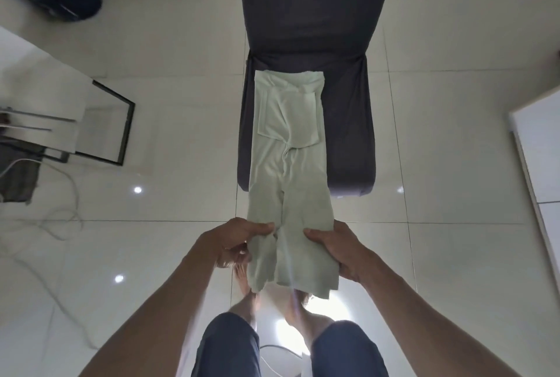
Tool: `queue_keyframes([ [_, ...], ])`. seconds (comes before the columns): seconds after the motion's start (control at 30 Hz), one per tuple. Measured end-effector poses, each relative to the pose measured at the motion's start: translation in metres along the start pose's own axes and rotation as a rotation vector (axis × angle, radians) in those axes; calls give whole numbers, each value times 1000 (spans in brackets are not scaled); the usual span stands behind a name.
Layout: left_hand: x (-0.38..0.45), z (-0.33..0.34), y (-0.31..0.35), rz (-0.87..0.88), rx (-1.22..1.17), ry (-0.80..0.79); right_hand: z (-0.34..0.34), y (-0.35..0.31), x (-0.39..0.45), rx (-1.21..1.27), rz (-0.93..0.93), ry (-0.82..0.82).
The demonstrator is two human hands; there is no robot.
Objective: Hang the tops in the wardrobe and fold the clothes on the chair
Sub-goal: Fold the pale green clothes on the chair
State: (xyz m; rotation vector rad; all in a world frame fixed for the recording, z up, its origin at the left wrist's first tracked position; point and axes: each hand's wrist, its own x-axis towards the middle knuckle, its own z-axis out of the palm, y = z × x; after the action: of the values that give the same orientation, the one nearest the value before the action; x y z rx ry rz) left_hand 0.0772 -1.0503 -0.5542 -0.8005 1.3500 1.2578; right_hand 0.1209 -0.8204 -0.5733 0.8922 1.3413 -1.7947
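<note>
Gripping pale green trousers [288,164] at leg ends | our left hand [236,243], right hand [342,252] both pinch fabric | waistband lies on dark chair [348,119] seat

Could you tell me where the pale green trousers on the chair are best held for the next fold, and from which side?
Hold the pale green trousers at the leg ends, one per hand, coming from the seat's front edge. The waist lies flat on the chair while the legs overhang toward the person. The left hand and right hand already grip there, so probably lifting them toward the waist would fold it in half.
</note>
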Motion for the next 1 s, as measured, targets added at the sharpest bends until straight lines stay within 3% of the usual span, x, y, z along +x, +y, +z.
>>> queue_keyframes([
  [0.17, -5, -7, 20, 58, 113, 94, 6, -33, -3, 38, 39, 26],
  [0.3, -7, -16, 53, 109, -3, 4, 11, -65, 10, 96, 86, 12],
  [0.4, 5, -25, 95, 82, -144, -32, 12, -103, 35, 141, 144, 33],
  [0.5, 27, -32, 146, 43, -211, 87, 11, -147, 67, 173, 202, 66],
  [0.73, 101, -47, 266, 1, -219, 133, 8, -235, 177, 249, 311, 83],
  [0.9, 164, -62, 326, 116, -420, 152, 5, -276, 240, 459, 154, 194],
  [1.0, 186, -68, 334, 158, -366, 152, 1, -282, 253, 513, 119, 321],
])
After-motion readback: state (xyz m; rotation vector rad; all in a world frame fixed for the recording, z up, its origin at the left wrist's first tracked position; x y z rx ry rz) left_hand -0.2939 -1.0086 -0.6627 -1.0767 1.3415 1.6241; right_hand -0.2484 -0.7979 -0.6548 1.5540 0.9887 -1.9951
